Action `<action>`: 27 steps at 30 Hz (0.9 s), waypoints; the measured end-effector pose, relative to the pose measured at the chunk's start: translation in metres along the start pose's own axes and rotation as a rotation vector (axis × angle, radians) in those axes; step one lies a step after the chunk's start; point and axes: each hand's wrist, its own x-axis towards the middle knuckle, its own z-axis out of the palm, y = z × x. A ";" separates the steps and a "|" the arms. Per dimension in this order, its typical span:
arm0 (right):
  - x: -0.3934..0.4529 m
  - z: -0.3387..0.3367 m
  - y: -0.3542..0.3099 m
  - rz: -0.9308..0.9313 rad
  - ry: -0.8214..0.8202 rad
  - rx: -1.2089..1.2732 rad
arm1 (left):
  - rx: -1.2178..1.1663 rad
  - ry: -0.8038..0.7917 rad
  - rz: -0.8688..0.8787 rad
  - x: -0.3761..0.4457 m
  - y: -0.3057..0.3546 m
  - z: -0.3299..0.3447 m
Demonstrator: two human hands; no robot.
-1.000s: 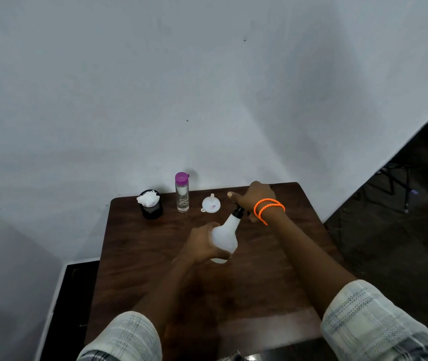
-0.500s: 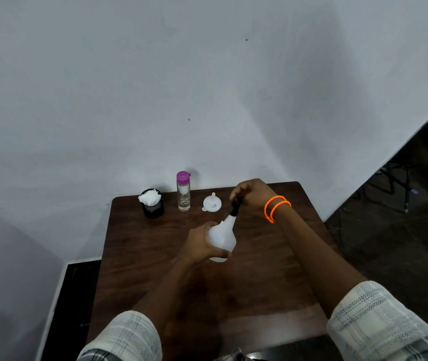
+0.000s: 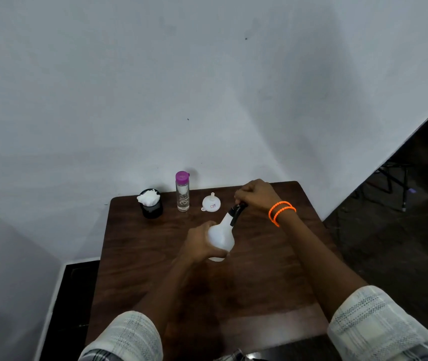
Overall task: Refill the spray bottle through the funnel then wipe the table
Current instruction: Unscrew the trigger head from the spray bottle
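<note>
A white spray bottle with a black spray head stands tilted on the dark wooden table. My left hand grips its round body from the left. My right hand, with orange bangles at the wrist, curls round the black spray head from above. A small white funnel sits upside down just behind the bottle. A clear water bottle with a purple cap stands left of the funnel.
A black cup stuffed with white tissue stands at the back left of the table. A white wall rises right behind the table. Dark floor and a metal stand lie to the right.
My right hand has closed over the black spray head, where a second ago its fingers were spread beside it. The spray bottle has shifted slightly toward the back.
</note>
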 end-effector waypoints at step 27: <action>-0.003 0.037 0.021 0.059 0.210 0.019 | -0.063 0.057 0.005 0.001 -0.003 0.001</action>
